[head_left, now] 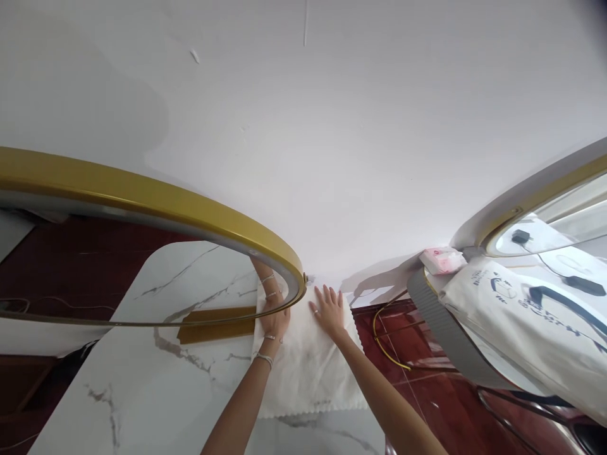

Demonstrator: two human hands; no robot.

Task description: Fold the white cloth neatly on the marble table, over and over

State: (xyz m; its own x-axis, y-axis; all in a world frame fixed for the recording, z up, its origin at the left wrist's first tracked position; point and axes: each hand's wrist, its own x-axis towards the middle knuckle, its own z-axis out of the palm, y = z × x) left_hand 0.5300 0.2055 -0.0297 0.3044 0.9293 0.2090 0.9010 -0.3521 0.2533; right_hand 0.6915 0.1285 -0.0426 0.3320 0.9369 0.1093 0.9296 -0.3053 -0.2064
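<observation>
The cloth (310, 376) lay along the surface's (199, 398) right edge, toward the back. Right hand (328, 311) rested flat on it, fingers spread; left hand (276, 323) touched its left side, finger spread unclear. Apparent step: smoothing; next move likely called for even outward pressure.

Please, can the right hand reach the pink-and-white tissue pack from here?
Probably yes, with a stretch: the right hand lies flat on the white cloth, and nothing visible blocks the gap across to the tissue pack.
</observation>
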